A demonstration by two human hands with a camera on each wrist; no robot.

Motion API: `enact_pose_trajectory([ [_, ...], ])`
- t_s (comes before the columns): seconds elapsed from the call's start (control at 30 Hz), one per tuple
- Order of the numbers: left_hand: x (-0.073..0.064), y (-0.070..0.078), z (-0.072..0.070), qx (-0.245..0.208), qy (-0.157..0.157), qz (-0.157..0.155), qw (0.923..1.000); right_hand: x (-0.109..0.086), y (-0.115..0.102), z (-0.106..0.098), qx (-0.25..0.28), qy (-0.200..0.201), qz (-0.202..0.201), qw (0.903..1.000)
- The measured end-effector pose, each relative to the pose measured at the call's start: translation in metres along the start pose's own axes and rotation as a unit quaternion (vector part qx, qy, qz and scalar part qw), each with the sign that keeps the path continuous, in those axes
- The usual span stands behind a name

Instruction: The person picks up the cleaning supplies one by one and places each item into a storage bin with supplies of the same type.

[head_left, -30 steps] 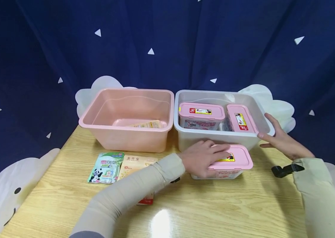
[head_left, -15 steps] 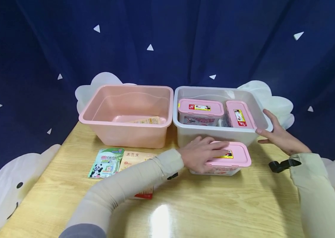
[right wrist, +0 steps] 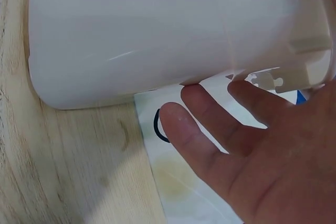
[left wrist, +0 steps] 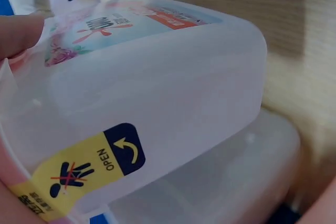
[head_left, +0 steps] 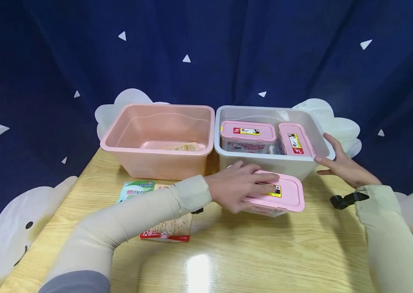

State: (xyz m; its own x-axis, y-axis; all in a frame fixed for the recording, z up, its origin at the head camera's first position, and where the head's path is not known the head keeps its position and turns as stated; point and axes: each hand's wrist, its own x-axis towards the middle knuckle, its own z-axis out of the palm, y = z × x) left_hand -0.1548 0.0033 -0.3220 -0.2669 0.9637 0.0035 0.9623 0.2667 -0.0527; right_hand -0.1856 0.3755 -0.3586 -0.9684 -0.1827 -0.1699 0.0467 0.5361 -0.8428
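Note:
My left hand grips a pink-lidded OMO detergent box from above, its fingers spread across the lid. The box is tilted and looks raised off the table, in front of the white bin. In the left wrist view, the detergent box shows its translucent end with a yellow OPEN label, and the thumb presses its side. My right hand rests at the white bin's front right corner, thumb on the rim. In the right wrist view, its fairly straight fingers touch the bin's outside.
Two similar pink-lidded boxes, one crosswise and one lengthwise, sit inside the white bin. Beside it stands a pink bin holding a flat yellowish packet. A green pouch and a beige-red packet lie partly under the left forearm.
The left hand has lifted and tilted the detergent box, shifting it slightly left. The left forearm has swung left over the packets. The right hand stays at the white bin's corner.

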Motion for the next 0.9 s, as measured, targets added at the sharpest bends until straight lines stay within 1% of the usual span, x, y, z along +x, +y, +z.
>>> enact_pose_trajectory([
  [0.1, -0.009, -0.003, -0.016, 0.005, 0.001, 0.015, 0.9999, -0.001, 0.001, -0.003, -0.002, 0.002, -0.003, 1.0],
  [0.23, -0.023, -0.012, -0.036, 0.008, 0.01, 0.031, 0.9994, -0.002, 0.004, -0.004, -0.001, 0.0, -0.005, 1.0],
  [0.37, -0.036, -0.02, -0.053, 0.015, 0.045, 0.037, 0.9982, -0.003, 0.005, -0.005, 0.0, -0.003, -0.003, 1.0],
  [0.43, -0.041, -0.024, -0.06, 0.018, 0.062, 0.035, 0.9973, -0.003, 0.006, -0.005, -0.003, -0.003, -0.003, 1.0],
  [0.5, -0.045, -0.027, -0.067, 0.014, 0.071, 0.032, 0.9969, -0.003, 0.007, -0.005, -0.004, -0.003, -0.004, 1.0],
  [0.67, -0.053, -0.035, -0.082, -0.009, 0.066, 0.015, 0.9976, -0.003, 0.008, -0.004, -0.009, 0.0, -0.006, 0.9999],
  [0.77, -0.056, -0.04, -0.092, -0.007, 0.077, 0.004, 0.997, -0.002, 0.006, -0.002, -0.006, -0.003, -0.004, 1.0],
  [0.9, -0.059, -0.048, -0.105, 0.008, 0.103, -0.001, 0.9946, 0.0, 0.004, -0.001, -0.001, -0.008, -0.001, 1.0],
])
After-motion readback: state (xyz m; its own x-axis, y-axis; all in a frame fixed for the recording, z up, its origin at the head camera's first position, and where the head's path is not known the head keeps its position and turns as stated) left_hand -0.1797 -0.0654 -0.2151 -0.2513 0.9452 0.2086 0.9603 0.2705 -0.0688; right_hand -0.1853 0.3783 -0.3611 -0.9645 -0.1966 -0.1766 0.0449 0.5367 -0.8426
